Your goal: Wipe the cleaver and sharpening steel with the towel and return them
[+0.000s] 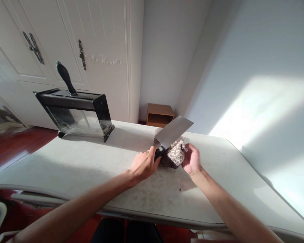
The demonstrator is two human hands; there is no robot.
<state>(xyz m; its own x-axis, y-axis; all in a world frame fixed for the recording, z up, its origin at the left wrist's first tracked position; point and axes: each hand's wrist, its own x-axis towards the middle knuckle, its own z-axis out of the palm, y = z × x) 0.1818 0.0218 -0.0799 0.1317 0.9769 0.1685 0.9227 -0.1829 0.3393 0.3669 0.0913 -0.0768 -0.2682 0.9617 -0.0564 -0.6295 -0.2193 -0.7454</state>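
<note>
My left hand (145,163) is closed round the black handle of a cleaver (174,131). The broad, grey rectangular blade points away and to the right, above the table. Under and beside the blade is a bunched, speckled brown-and-white cloth (176,155). My right hand (192,158) grips the cloth's right side with curled fingers, some of them hidden behind it. Whether the cloth touches the blade's underside cannot be made out.
A black knife holder (101,108) with clear panels stands at the table's back left, a black handle (66,77) rising from its top. The white table (111,195) bears some stains. Behind are a white wardrobe (108,84), a small brown cabinet (160,109) and a wall at right.
</note>
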